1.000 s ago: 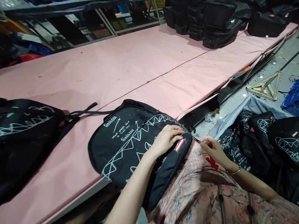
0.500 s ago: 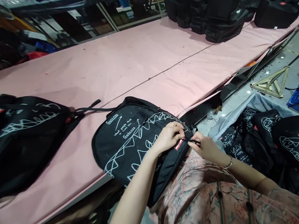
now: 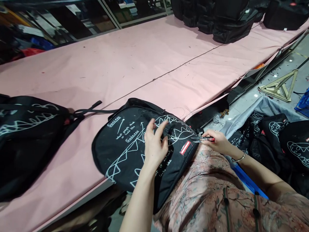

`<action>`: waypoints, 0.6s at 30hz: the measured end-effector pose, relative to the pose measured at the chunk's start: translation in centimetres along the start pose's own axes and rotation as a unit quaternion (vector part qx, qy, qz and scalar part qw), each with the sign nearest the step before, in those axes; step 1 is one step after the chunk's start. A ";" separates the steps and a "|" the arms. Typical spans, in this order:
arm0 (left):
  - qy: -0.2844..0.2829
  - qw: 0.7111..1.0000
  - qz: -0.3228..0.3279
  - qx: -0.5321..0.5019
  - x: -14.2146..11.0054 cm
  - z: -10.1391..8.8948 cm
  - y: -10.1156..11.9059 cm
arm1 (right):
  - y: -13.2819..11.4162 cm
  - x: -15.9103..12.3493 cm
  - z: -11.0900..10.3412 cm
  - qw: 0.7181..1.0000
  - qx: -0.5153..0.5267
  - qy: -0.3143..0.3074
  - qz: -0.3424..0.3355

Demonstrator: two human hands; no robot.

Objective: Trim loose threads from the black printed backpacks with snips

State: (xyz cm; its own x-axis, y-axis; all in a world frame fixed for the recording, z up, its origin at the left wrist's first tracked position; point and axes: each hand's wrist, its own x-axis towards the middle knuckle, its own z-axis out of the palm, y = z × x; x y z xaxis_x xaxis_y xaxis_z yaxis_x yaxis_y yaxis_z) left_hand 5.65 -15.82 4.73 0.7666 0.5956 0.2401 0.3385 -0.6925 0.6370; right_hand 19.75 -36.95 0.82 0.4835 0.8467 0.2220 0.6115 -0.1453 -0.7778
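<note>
A black backpack (image 3: 125,141) with white scribble print and a small red label lies at the near edge of the pink table (image 3: 149,64), partly over my lap. My left hand (image 3: 155,145) hovers just above its front, fingers spread and holding nothing. My right hand (image 3: 217,141) is at the backpack's right end, closed on small thread snips (image 3: 204,139) with red handles, their tips pointing at the bag's edge.
Another printed black backpack (image 3: 26,135) lies at the table's left, its strap trailing toward mine. A stack of black bags (image 3: 217,19) sits at the far end. More printed backpacks (image 3: 277,138) are piled on the floor at the right, beside a wooden frame (image 3: 280,85).
My left hand let go of the bag's right edge, moved left and opened above the front. My right hand shifted slightly right, snips now showing at the bag's edge.
</note>
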 end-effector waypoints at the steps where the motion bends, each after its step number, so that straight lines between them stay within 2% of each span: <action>1: -0.001 1.000 0.019 0.012 -0.6 -0.3 0.0 | 0.5 0.1 -0.2 0.999 -0.018 -0.012 -0.027; 3: -0.020 0.999 0.036 0.017 -2.0 -0.7 0.3 | 1.1 0.5 -0.4 0.997 -0.042 -0.035 -0.062; 6: -0.032 0.999 0.033 -0.001 -3.9 -0.8 1.3 | 1.2 1.2 -0.2 0.994 -0.047 -0.075 -0.065; 8: -0.019 0.999 0.019 -0.030 -5.0 -0.4 1.9 | 0.9 1.7 0.2 0.994 -0.002 -0.104 -0.045; 10: -0.002 0.998 0.001 -0.063 -5.9 0.2 2.4 | 0.4 2.2 0.8 0.988 0.113 -0.110 0.005; 12: 0.003 0.996 -0.009 -0.084 -6.5 0.8 2.7 | -0.1 2.8 1.7 0.950 0.288 -0.084 0.080; 14: -0.008 0.996 -0.003 -0.085 -6.8 1.4 2.8 | -0.5 3.5 2.4 0.885 0.442 -0.049 0.139; 15: -0.015 0.997 0.009 -0.076 -6.8 1.7 2.8 | -0.7 3.8 2.6 0.860 0.486 -0.033 0.153; 16: -0.021 0.997 0.025 -0.064 -6.7 1.9 2.8 | -0.9 4.0 2.8 0.848 0.504 -0.022 0.159; 18: -0.026 0.997 0.066 -0.030 -6.3 2.2 3.0 | -1.0 4.3 3.0 0.863 0.481 -0.006 0.157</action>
State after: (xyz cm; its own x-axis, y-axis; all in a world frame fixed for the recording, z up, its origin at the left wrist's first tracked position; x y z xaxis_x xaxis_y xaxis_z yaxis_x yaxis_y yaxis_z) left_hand 3.08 -22.52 3.49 0.8297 0.4783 0.2877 0.2006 -0.7365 0.6460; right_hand 19.33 -31.67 0.83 0.5201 0.8493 -0.0898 -0.3529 0.1180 -0.9282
